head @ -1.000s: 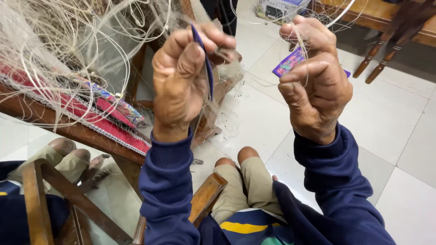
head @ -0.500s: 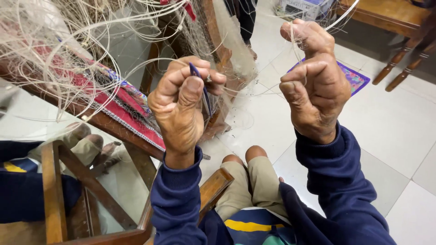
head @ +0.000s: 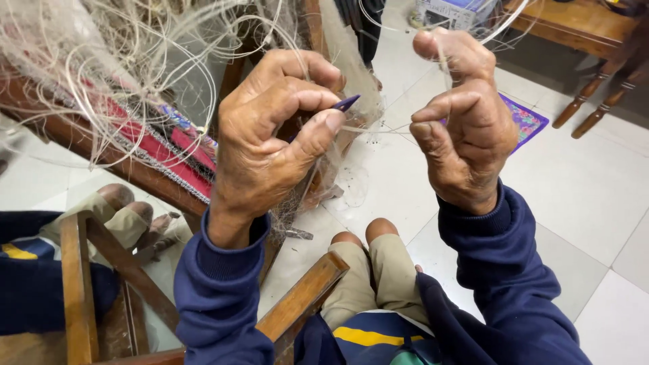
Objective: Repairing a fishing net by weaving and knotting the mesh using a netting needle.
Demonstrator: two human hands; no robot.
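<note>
Left hand (head: pixel 270 145) was raised w/ fingers curled tight, thumb & forefinger clamped on a thin dark-blue netting needle (head: pixel 346 103); only its pointed tip showed past the fingertips. Right hand (head: pixel 466 125) was up beside it, near but not touching, forefinger & thumb pinched together on pale line (head: pixel 378 130) that ran taut across the gap to the left thumb; other fingers folded in. Behind & left of both hands hung a tangled off-white fishing net (head: pixel 122 61), draped over a dark wooden rail (head: pixel 101 152) w/ red patterned cloth (head: pixel 169 152) under it. Below, the person's knees (head: pixel 365 233) in khaki shorts sat over white floor tiles (head: pixel 581 203). A small purple mat (head: pixel 524 122) lay on the floor behind the right hand.
</note>
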